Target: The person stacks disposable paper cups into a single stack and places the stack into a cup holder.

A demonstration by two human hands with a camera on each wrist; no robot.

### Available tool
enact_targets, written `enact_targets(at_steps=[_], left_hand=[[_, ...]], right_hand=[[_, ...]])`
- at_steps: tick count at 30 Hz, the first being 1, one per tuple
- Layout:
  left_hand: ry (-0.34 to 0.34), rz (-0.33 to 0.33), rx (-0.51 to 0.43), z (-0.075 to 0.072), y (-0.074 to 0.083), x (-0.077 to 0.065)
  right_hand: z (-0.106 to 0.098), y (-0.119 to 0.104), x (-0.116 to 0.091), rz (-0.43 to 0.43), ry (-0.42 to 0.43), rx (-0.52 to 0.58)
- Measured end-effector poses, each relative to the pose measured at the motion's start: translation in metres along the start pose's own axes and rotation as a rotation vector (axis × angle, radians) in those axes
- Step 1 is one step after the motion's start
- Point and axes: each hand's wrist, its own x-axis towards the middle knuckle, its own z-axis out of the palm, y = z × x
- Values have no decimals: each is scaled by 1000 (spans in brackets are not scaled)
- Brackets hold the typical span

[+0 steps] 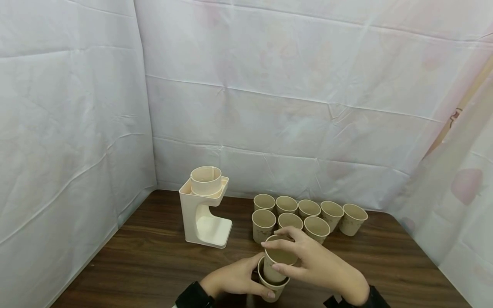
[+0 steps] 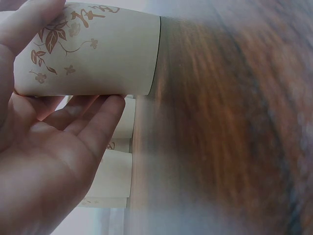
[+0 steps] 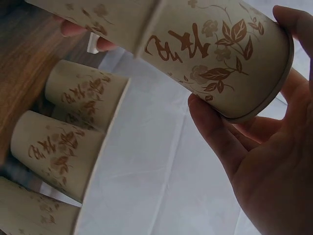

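Observation:
In the head view, my left hand (image 1: pixel 235 276) grips a beige paper cup (image 1: pixel 274 294) near the table's front edge, thumb on one side and fingers on the other. A second paper cup (image 1: pixel 271 268) sits partly inside it, its lower part hidden by the first one's rim. My right hand (image 1: pixel 308 263) holds this upper cup near its rim, fingers and thumb on opposite sides. Brown leaves and lettering decorate the lower cup (image 2: pixel 107 54) in the left wrist view and the upper cup (image 3: pixel 220 58) in the right wrist view.
Several more paper cups stand upright in two rows beyond my hands, among them a front-row cup (image 1: pixel 263 231) and the rightmost one (image 1: pixel 351 222). To their left is a cream plastic stand (image 1: pixel 190 218) bearing a round collar (image 1: pixel 206 188). White cloth (image 1: pixel 269 119) hangs behind the wooden table (image 1: pixel 154 256).

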Motion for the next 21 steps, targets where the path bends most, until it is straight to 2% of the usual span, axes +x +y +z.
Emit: enact_targets(at_steps=[10, 15, 21], left_hand=[[18, -7, -5, 2, -1, -1], [17, -26, -22, 2, -2, -1], [-5, -11, -43, 2, -2, -1]], right_hand=[[14, 6, 0, -41, -20, -105], [21, 7, 0, -71, -38, -113], [26, 8, -1, -111, -48, -121]])
